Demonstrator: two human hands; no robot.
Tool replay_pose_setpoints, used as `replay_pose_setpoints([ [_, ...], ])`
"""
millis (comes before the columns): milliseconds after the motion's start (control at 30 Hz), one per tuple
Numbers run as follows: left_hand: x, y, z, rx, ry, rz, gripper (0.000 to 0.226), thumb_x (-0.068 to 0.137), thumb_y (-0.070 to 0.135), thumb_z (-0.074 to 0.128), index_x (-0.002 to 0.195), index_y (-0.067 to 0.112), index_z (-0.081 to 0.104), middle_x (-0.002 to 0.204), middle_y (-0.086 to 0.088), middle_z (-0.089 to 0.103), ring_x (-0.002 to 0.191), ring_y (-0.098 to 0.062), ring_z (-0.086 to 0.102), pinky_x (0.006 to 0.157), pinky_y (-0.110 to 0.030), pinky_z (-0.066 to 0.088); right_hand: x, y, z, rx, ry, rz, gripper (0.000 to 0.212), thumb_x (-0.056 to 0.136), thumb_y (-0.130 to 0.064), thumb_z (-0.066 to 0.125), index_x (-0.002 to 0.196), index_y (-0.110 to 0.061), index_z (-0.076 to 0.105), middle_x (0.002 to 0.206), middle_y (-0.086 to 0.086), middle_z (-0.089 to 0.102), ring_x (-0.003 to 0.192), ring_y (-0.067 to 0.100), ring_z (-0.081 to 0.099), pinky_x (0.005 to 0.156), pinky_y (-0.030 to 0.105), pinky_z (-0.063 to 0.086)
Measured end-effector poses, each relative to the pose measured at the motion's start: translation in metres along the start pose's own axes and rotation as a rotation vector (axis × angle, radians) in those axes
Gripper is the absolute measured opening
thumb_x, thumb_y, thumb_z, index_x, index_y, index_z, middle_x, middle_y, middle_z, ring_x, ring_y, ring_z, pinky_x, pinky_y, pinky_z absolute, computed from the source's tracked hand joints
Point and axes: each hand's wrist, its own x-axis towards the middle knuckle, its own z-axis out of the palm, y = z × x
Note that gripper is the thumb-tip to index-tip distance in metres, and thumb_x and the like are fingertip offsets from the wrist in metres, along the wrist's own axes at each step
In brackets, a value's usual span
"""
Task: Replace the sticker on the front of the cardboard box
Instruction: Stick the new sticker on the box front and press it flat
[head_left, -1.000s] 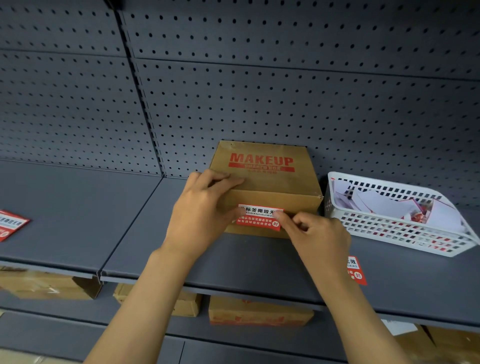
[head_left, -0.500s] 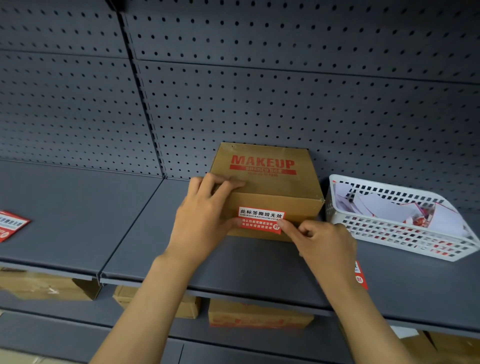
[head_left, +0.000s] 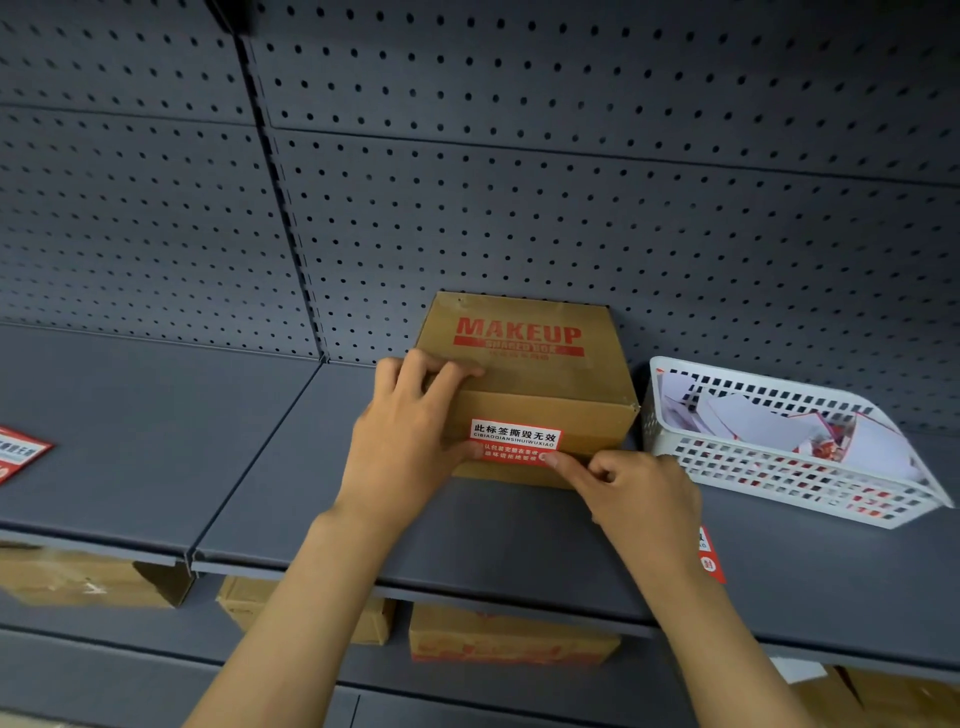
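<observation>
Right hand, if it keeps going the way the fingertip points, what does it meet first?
The right hand points up-left at the sticker on the box; its fingertip already seems to touch the sticker's lower right corner.

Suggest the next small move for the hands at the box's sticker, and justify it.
Probably peel: the right hand has a fingertip at the lower right corner of the sticker, which lies flat on the cardboard box, while the left hand steadies the box.

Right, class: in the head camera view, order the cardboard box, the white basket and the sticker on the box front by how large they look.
1. White basket and cardboard box: they look about alike, so no ranking.
2. Sticker: clearly smallest.
</observation>
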Motion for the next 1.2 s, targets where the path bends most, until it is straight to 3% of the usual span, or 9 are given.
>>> replay_pose_setpoints([
  [133,-0.002,0.003,0.000,0.034,-0.025,-0.003,0.086,0.054,0.048,0.090,0.128,0.034,0.048,0.118,0.005,0.042,0.112,-0.021,0.037,0.051,-0.031,0.051,-0.005,-0.006,0.003,0.019,-0.038,-0.036,0.068,0.078,-0.080,0.050,0.044,-0.020,0.055,0.041,-0.002,0.058,0.044,0.019,0.056,0.047,0.029,0.045],
  [233,-0.003,0.009,0.004,0.061,-0.019,-0.038,0.094,0.048,0.058,0.089,0.128,0.029,0.048,0.119,0.001,0.045,0.113,-0.024,0.040,0.059,-0.036,0.056,-0.006,-0.020,0.008,0.008,-0.070,-0.071,0.065,0.076,-0.077,0.057,0.048,-0.019,0.063,0.044,-0.003,0.060,0.044,0.016,0.056,0.047,0.024,0.034],
  [300,-0.004,0.011,0.006,0.075,-0.003,-0.051,0.096,0.047,0.061,0.088,0.127,0.027,0.049,0.119,-0.001,0.048,0.112,-0.025,0.042,0.062,-0.036,0.056,-0.005,-0.028,0.013,-0.016,-0.092,-0.087,0.066,0.077,-0.079,0.054,0.051,-0.019,0.066,0.047,-0.004,0.063,0.046,0.016,0.059,0.049,0.024,0.036],
  [400,-0.004,0.012,0.008,0.080,0.007,-0.057,0.092,0.050,0.053,0.091,0.127,0.026,0.049,0.121,-0.003,0.048,0.113,-0.025,0.040,0.065,-0.037,0.057,-0.003,-0.031,0.018,-0.045,-0.109,-0.075,0.067,0.078,-0.079,0.052,0.053,-0.019,0.067,0.050,-0.003,0.064,0.050,0.018,0.062,0.050,0.026,0.039],
  [533,-0.003,0.010,0.004,0.091,-0.009,-0.042,0.087,0.054,0.050,0.090,0.128,0.027,0.051,0.120,-0.002,0.048,0.112,-0.025,0.041,0.060,-0.035,0.056,-0.001,-0.021,0.013,-0.086,-0.089,-0.053,0.063,0.077,-0.075,0.060,0.050,-0.018,0.064,0.047,-0.001,0.062,0.050,0.023,0.060,0.050,0.025,0.029],
  [767,-0.003,0.005,-0.004,0.100,-0.031,0.009,0.083,0.059,0.037,0.092,0.129,0.029,0.048,0.121,0.000,0.044,0.111,-0.021,0.036,0.054,-0.034,0.055,-0.003,0.000,0.003,-0.096,-0.096,-0.043,0.059,0.074,-0.069,0.069,0.042,-0.022,0.051,0.042,-0.002,0.056,0.043,0.020,0.048,0.048,0.022,0.024],
  [1000,-0.003,-0.002,-0.008,0.091,-0.057,0.066,0.082,0.065,0.027,0.089,0.134,0.032,0.045,0.128,0.003,0.045,0.118,-0.024,0.040,0.053,-0.036,0.058,-0.006,0.010,-0.004,-0.073,-0.124,-0.012,0.055,0.076,-0.064,0.071,0.044,-0.022,0.055,0.043,-0.003,0.057,0.047,0.022,0.057,0.049,0.023,0.028],
  [1100,-0.008,-0.004,-0.011,-0.056,-0.037,0.090,0.081,0.070,0.023,0.086,0.139,0.033,0.044,0.137,0.008,0.043,0.129,-0.019,0.038,0.076,-0.031,0.057,-0.010,0.012,-0.011,-0.075,-0.160,0.001,0.057,0.080,-0.065,0.065,0.045,-0.024,0.047,0.040,-0.007,0.043,0.047,0.016,0.048,0.047,0.023,0.024],
  [1200,-0.018,-0.001,-0.011,-0.221,0.094,0.031,0.065,0.076,0.017,0.082,0.134,0.027,0.053,0.136,0.005,0.047,0.129,-0.017,0.041,0.101,-0.016,0.033,-0.018,0.015,-0.021,-0.054,-0.165,0.017,0.061,0.084,-0.064,0.061,0.045,-0.019,0.049,0.038,-0.005,0.041,0.045,0.014,0.049,0.044,0.023,0.030],
])
